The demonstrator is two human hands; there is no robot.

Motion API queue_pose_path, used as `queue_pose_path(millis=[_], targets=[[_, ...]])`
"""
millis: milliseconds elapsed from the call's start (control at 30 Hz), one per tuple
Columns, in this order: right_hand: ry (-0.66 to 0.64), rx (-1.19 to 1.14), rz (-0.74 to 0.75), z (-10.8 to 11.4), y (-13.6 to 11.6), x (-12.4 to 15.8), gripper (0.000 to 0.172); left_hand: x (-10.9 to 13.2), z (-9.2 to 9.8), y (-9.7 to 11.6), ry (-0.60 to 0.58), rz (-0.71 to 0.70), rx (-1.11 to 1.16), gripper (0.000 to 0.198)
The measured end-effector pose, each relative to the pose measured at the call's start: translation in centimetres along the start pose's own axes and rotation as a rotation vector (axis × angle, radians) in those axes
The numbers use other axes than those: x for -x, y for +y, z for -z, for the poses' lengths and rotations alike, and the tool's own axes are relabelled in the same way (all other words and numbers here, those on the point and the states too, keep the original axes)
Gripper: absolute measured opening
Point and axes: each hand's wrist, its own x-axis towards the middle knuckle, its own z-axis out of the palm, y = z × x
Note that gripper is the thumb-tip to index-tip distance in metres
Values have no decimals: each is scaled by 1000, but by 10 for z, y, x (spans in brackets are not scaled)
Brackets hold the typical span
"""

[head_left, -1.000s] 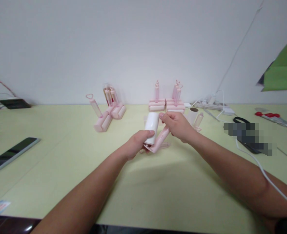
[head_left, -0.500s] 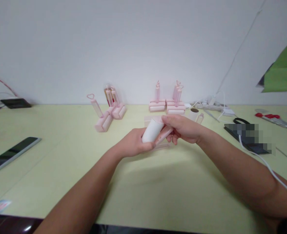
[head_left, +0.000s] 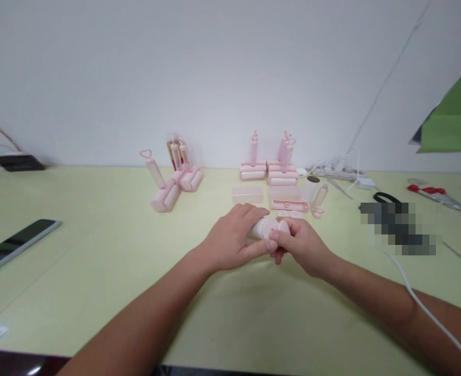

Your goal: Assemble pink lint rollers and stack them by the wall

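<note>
Both hands met at table centre: left hand (head_left: 232,241) wrapped over the white lint roll (head_left: 262,227), right hand (head_left: 299,244) pinching its pink end cap (head_left: 283,226). Loose pink parts (head_left: 290,206) lay beyond, unassembled.

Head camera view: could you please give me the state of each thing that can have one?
white roll: lying sideways, gripped by both hands
left hand: closed over the roll
right hand: closed on the roll's end with a pink part
finished lint rollers: assembled, handles tilted up
phone: flat, screen dark
scissors: lying flat; open or closed unclear
cardboard tube: upright, bare
</note>
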Motion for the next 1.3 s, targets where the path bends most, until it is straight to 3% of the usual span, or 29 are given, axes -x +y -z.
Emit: queue_pose_path(millis=[100, 200, 267, 367, 600, 800, 967, 1100, 1300], targets=[[51, 122, 95, 2, 4, 22, 36, 1, -9, 12, -54, -63, 94, 54], [87, 348, 374, 8, 2, 33, 30, 2, -15, 16, -7, -63, 158, 70], [72, 463, 559, 12, 0, 35, 26, 3, -17, 16, 22, -59, 170, 80], [15, 542, 672, 14, 1, 33, 21, 3, -17, 14, 39, -77, 149, 77], [57, 598, 693, 15, 16, 27, 22, -1, -18, 7, 128, -163, 0, 63], [2, 198, 426, 11, 32, 28, 28, -3, -18, 5, 188, -177, -101, 58], [123, 118, 339, 4, 33, 25, 35, -2, -22, 6, 133, -109, -122, 55], [149, 224, 379, 6, 29, 24, 35, -1, -22, 6, 78, -86, -144, 54], [164, 476, 568, 16, 29, 20, 30, -3, -24, 6, 78, -100, -163, 58]])
